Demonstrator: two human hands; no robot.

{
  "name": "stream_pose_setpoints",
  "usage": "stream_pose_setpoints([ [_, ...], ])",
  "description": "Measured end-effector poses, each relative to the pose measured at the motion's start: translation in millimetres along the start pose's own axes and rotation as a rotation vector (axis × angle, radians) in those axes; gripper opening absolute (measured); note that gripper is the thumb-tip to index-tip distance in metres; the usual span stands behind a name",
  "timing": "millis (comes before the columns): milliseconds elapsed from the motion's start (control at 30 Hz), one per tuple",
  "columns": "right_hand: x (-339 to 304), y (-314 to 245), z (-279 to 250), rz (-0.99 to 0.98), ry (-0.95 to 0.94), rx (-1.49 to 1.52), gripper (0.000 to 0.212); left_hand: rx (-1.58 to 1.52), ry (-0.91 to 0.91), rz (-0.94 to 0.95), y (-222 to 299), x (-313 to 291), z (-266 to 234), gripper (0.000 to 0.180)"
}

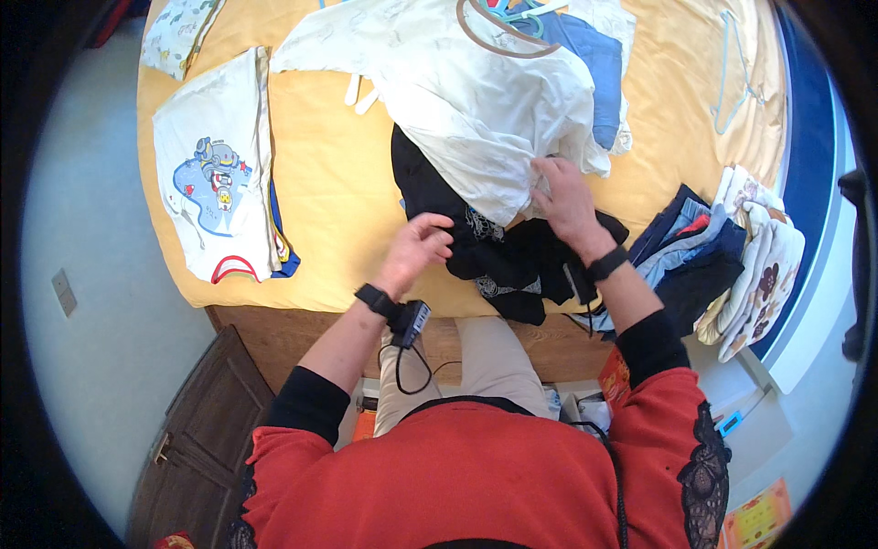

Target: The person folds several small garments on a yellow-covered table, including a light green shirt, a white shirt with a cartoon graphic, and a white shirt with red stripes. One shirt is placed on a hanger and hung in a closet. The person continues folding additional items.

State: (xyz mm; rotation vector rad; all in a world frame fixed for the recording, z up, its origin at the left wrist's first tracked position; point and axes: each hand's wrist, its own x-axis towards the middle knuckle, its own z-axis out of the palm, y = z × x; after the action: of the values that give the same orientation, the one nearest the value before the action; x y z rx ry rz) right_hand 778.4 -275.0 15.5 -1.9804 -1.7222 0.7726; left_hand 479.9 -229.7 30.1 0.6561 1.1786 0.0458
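Observation:
A white long-sleeved shirt [476,101] with a brown neckline is spread over the middle of the bed, its lower part over a pile of black clothing [512,252]. My right hand [565,203] pinches the white shirt near its lower right edge. Beside the left edge of the black clothing, my left hand [419,249] hovers with loosely bent fingers and nothing seen in them. It is apart from the white shirt. Both wrists wear black bands; a small black device with a cable hangs at the left one.
A white printed T-shirt [215,178] with a red neckline lies flat at the left. Folded clothes [754,247] are stacked at the right edge. A light blue hanger [727,78] lies at the far right; blue clothing [590,64] and more hangers are at the back.

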Motion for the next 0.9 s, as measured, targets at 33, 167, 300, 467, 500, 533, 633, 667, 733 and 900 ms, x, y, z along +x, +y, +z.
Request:
stream_pose_setpoints([
  [33, -9, -2, 6, -0.025, 0.070, -0.007, 0.042, 0.031, -0.016, -0.007, -3, -1, 10, 0.028],
  [167, -3, 3, 19, 0.310, 0.067, 0.203, 0.038, 0.138, -0.078, 0.099, 2, 6, 37, 0.031],
  [300, 22, 7, 15, 0.185, -0.001, 0.026, 0.022, 0.301, -0.009, 0.308, 20, 18, 53, 0.040],
  [467, 31, -30, -10, -0.028, 0.262, 0.231, 0.016, 0.480, 0.175, 0.516, 47, 18, 82, 0.047],
  [500, 32, -42, -16, 0.002, 0.226, 0.296, 0.016, 0.514, 0.220, 0.555, 52, 18, 88, 0.046],
  [533, 31, -55, -21, 0.028, 0.205, 0.365, 0.015, 0.477, 0.270, 0.655, 57, 20, 94, 0.037],
  [633, 36, -87, -37, 0.045, 0.170, 0.499, 0.013, 0.457, 0.376, 0.770, 69, 22, 100, 0.026],
  [667, 40, -95, -42, 0.037, 0.167, 0.534, 0.013, 0.500, 0.424, 0.869, 72, 21, 99, 0.018],
  [733, 48, -105, -55, 0.034, 0.146, 0.559, 0.012, 0.451, 0.413, 0.827, 81, 16, 90, 0.015],
  [900, 63, -111, -87, -0.078, 0.037, 0.514, 0.014, 0.055, 0.444, 0.735, 120, -18, 50, 0.004],
])
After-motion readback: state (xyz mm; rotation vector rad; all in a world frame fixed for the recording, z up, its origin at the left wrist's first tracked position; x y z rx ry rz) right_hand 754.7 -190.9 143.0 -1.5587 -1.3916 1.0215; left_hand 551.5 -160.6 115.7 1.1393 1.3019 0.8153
